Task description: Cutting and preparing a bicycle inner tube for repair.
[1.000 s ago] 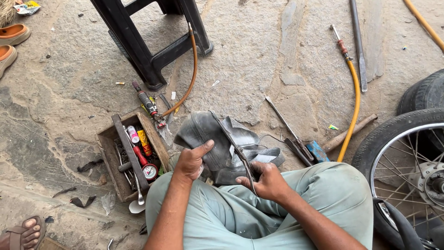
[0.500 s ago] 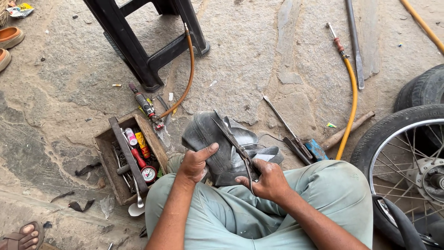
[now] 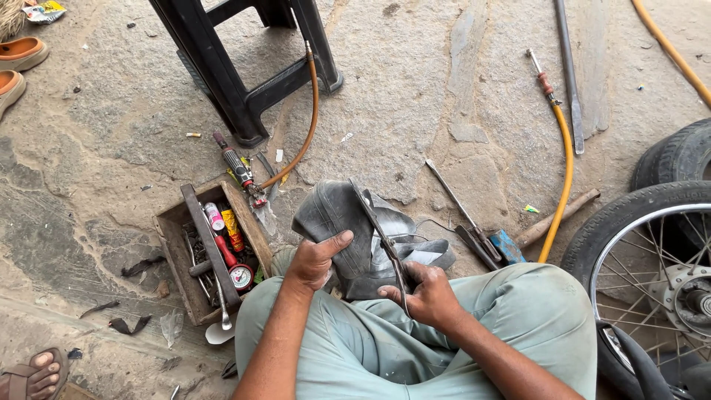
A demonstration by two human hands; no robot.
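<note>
A grey-black rubber inner tube (image 3: 348,222) lies folded over my knees. My left hand (image 3: 315,259) presses down on its left part, thumb stretched across the rubber. My right hand (image 3: 424,292) grips the lower end of a long thin metal file (image 3: 381,237), which slants up and to the left across the tube. I sit on the ground in light green trousers (image 3: 474,341).
A wooden toolbox (image 3: 211,248) with tubes, a gauge and spanners sits at my left. A black stool (image 3: 244,59), an orange air hose (image 3: 563,170), a hammer (image 3: 548,222), loose tools and a spoked wheel (image 3: 659,267) surround me. Sandals (image 3: 22,55) and a sandalled foot (image 3: 29,370) lie at the left.
The camera has shifted slightly, so the scene slides down and left. My left hand has moved a little along the tube; my right hand keeps hold of the file.
</note>
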